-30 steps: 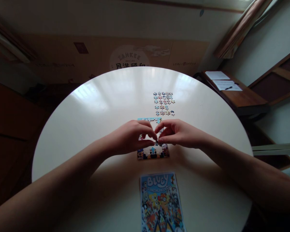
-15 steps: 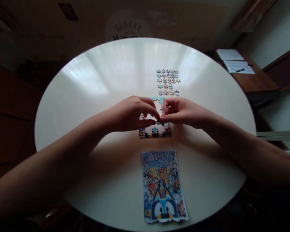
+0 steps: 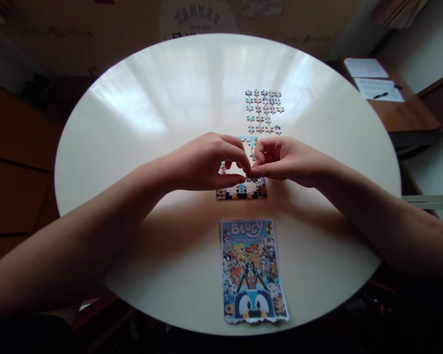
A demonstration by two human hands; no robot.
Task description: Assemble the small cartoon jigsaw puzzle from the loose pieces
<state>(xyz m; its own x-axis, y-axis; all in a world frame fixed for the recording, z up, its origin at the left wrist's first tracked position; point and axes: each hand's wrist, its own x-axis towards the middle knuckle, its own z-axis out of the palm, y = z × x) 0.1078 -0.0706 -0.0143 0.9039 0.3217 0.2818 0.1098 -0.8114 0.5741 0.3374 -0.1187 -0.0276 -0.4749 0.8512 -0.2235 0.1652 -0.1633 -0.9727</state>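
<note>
Over the partly assembled jigsaw puzzle (image 3: 230, 195), my two hands meet fingertip to fingertip. A small dark puzzle piece (image 3: 250, 179) sits at their tips, mostly hidden by the fingers. My left hand (image 3: 214, 160) pinches it from the left with thumb and forefinger, the other fingers curled above. From the right, my right hand (image 3: 286, 160) holds it between thumb and bent forefinger. The puzzle's joined border surrounds a bare middle, and part of it lies behind my hands. Whether the piece touches the puzzle, I cannot tell.
Loose puzzle pieces (image 3: 259, 118) lie in rows beyond the puzzle. A printed Bluey picture (image 3: 249, 265) with a ragged lower edge lies nearer me on the white oval table (image 3: 170, 231). At right, a brown side table (image 3: 409, 114) bears papers (image 3: 378, 90) and a pen (image 3: 380, 95).
The head view has tilted, so the table and everything on it appear higher in the picture. Both hands stay together at the puzzle piece, with little change in their grip.
</note>
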